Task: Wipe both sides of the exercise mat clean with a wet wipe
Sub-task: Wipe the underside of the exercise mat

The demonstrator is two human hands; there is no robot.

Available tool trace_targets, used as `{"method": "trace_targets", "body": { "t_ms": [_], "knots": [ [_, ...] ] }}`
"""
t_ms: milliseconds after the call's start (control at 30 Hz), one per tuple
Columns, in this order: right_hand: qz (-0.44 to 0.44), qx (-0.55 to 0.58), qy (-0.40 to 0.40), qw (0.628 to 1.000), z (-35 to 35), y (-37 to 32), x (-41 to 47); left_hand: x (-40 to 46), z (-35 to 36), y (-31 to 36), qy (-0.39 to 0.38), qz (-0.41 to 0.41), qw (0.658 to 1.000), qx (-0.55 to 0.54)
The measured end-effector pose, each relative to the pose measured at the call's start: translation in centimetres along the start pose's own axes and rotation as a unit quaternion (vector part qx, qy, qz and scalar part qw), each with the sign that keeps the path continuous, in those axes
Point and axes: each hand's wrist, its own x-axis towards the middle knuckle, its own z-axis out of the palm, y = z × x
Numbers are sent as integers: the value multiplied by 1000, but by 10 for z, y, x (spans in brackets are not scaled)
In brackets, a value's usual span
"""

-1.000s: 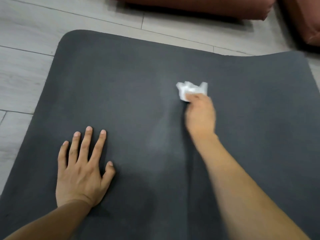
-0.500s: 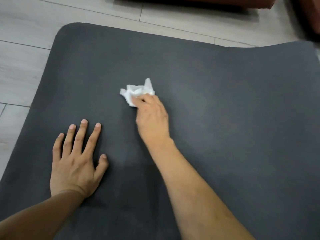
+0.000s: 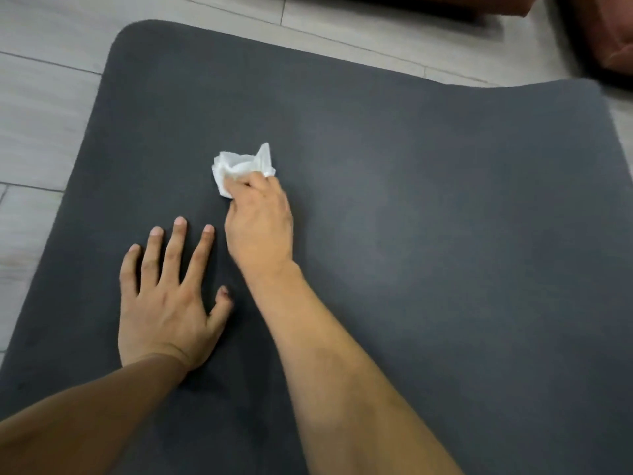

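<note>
One wet wipe (image 3: 239, 169) is gripped by the right hand (image 3: 260, 224) on one exercise mat (image 3: 445, 234); the left hand (image 3: 164, 303) is laid flat, fingers spread.

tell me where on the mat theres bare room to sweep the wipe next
The widest bare stretch of the mat lies right of the right hand, out to its right edge. Another strip runs beyond the wet wipe to the far edge by the floor. It is crowded near the left hand, pressed flat just beside the right wrist.
</note>
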Motion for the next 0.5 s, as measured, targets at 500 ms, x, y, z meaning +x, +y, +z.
{"method": "trace_targets", "body": {
  "t_ms": [500],
  "knots": [
    [112,17,91,989,-31,56,-12,0,-1,-2,2,-4,1000,-12]
  ]
}}
